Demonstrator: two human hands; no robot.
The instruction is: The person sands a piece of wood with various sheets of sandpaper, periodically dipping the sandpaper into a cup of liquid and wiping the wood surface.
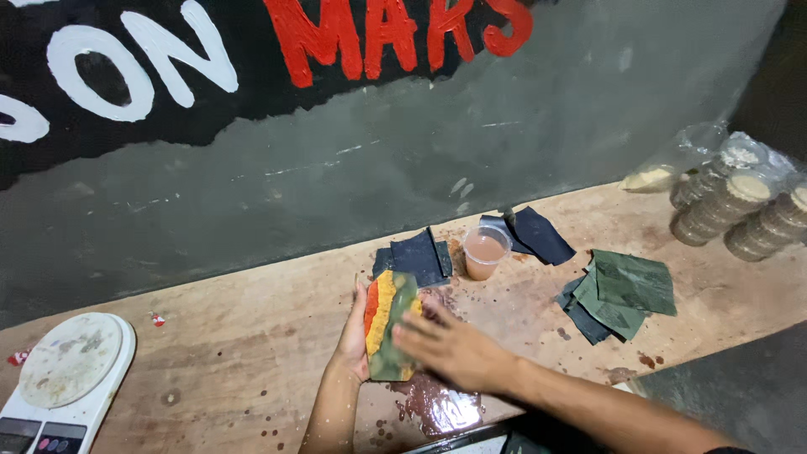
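A striped block [388, 326], banded red, yellow and green, sits near the middle of the wooden bench [252, 353], tipped up on its long edge. The left hand [355, 335] cups it from the nine o'clock side, fingers pressed together along the red face and thumb behind. The right hand [445, 346] lies flat over the green face from three o'clock, fingers held close and stretched out; a small dark sheet may be under them, though I cannot tell for sure.

Judging by the wet reddish puddle [437, 402] at six o'clock of the block and the splashes around it, wet rubbing of the surface looks well under way, yet the green face looks dull and uneven, so smoothing seems unfinished.

At twelve o'clock of the block lie dark blue-grey sheets [416, 256], and at one o'clock stands a clear plastic cup [486, 250] of cloudy pinkish water. More dark sheets [538, 234] rest just behind the cup. At three o'clock, well apart, is a loose pile of green sheets [622, 294], dry-looking and seemingly unused.

At two o'clock, at the far end of the bench, stacks of round discs [740, 210] sit in clear plastic wrap. At nine o'clock, at the bench's left end, is a white kitchen scale [71, 370] with a smudged round plate. A grey painted wall [420, 143] with large lettering rises behind.
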